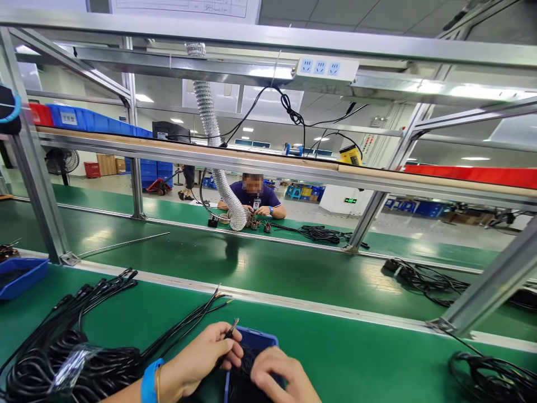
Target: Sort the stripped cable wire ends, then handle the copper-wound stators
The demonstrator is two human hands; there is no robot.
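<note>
My left hand (205, 352), with a blue band on its wrist, pinches a black cable (229, 334) near its end. Thin coloured wires stick up from the cable's stripped tip. Just right of it, my right hand (285, 372) is over a blue bin (262, 334), its fingers curled down at the bin's contents. Whatever those fingertips may hold is hidden. Thin black pieces (247, 355) lie inside the bin, too dark to make out. Left of my hands rests a thick bundle of black cables (104, 364) wrapped with clear film, its bared wire ends pointing toward the bench's middle.
A metal frame upright (36, 151) rises at left, another (495, 280) at right. Coiled black cables (495, 369) lie at the right front. A blue tray (31, 280) sits at far left. Across the bench, a person (272, 198) works beside a flexible silver duct (207, 117).
</note>
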